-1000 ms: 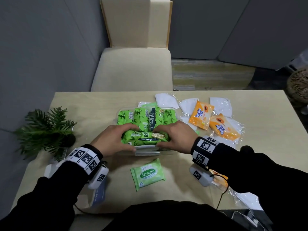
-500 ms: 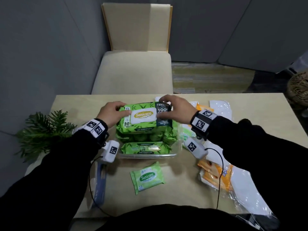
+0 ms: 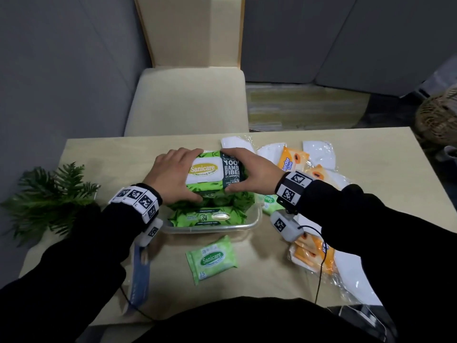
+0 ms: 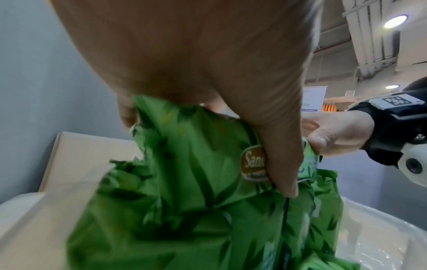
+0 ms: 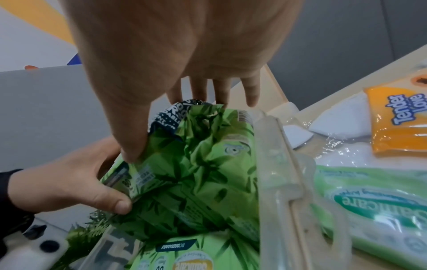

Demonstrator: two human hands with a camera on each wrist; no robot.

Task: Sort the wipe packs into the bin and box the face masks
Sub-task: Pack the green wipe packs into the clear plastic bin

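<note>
From the head view, you hold the large wipe pack over the clear bin, which sits on the desk. Your left hand curls round its left end and your right hand round its right end. Its long axis runs left to right across you, the white lid flap faces up, and the print reads upright to you. It seems to rest on the packs standing in the bin, though the contact itself is hidden. It looks plump and fairly weighty, with a soft body — take it by the two short ends, as you do.

In the left wrist view, the left hand's fingers hook over the far edge while the thumb pinches the near face. The green film crumples there, so expect a slick, yielding wrapper.

In the right wrist view, the right hand's fingers reach over the far edge and the thumb presses the crinkled end seam — film gives, the wad inside holds shape.
</note>
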